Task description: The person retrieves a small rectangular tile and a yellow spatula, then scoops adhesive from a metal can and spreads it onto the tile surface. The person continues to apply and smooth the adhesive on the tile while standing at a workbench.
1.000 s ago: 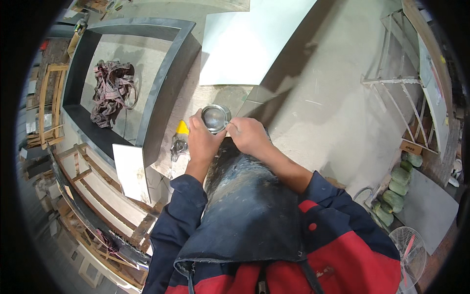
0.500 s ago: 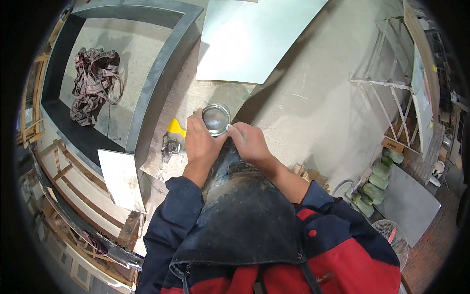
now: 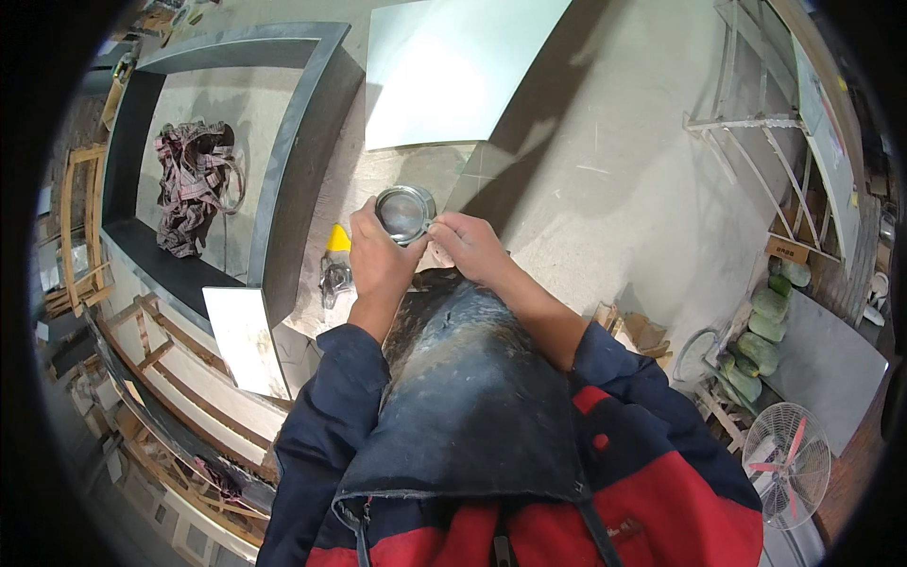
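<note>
One round metal container (image 3: 402, 214) is held. The left grip (image 3: 382, 260) clasps it at eight o'clock; the right grip (image 3: 471, 249) pinches its rim at four.

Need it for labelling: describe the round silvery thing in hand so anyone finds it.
From the big dark frame at left, go right. Held between left hand and right hand is the round silvery thing. Its circular rim and shine set it apart from the yellow piece below-left.

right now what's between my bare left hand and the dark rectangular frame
Head view: a small yellow piece and a shiny transparent object, left of your left hand.
</note>
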Demonstrator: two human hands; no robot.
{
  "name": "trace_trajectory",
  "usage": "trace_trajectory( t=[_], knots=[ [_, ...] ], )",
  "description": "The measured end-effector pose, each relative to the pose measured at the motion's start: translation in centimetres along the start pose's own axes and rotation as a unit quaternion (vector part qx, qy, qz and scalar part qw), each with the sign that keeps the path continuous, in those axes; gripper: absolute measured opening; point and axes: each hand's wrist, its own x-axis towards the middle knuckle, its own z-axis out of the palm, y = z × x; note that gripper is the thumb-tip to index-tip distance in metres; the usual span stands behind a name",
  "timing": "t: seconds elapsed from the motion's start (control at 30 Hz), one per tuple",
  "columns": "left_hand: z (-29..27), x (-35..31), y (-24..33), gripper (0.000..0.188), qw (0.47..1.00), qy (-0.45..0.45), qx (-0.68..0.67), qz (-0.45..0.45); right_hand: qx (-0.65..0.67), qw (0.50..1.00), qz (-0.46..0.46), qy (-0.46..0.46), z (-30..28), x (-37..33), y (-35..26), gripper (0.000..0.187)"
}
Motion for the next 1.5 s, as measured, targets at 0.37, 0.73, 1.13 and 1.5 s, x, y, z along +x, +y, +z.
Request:
trace_trajectory(
  t=[0.37, 0.73, 1.13, 1.5],
  knots=[
    [-3.3, 2.0, -1.1, 0.100, 0.976, -0.120, 0.020, 0.179, -0.149, 0.987, -0.040, 0.042, 0.5, -0.4, -0.7, 0.033],
    [-2.7, 1.1, -0.6, 0.092, 0.995, -0.056, 0.031, 0.081, -0.116, 0.992, -0.024, 0.041, 1.6, -0.5, 0.0, 0.031],
    [-1.5, 0.4, 0.2, 0.094, 0.999, -0.013, 0.036, 0.023, -0.130, 0.991, 0.005, 0.043, 1.4, -1.1, -1.1, 0.035],
    [-3.9, 2.3, -1.6, 0.099, 0.981, -0.153, 0.025, 0.119, -0.183, 0.981, 0.006, 0.060, 2.1, -0.9, -1.9, 0.035]
  ],
)
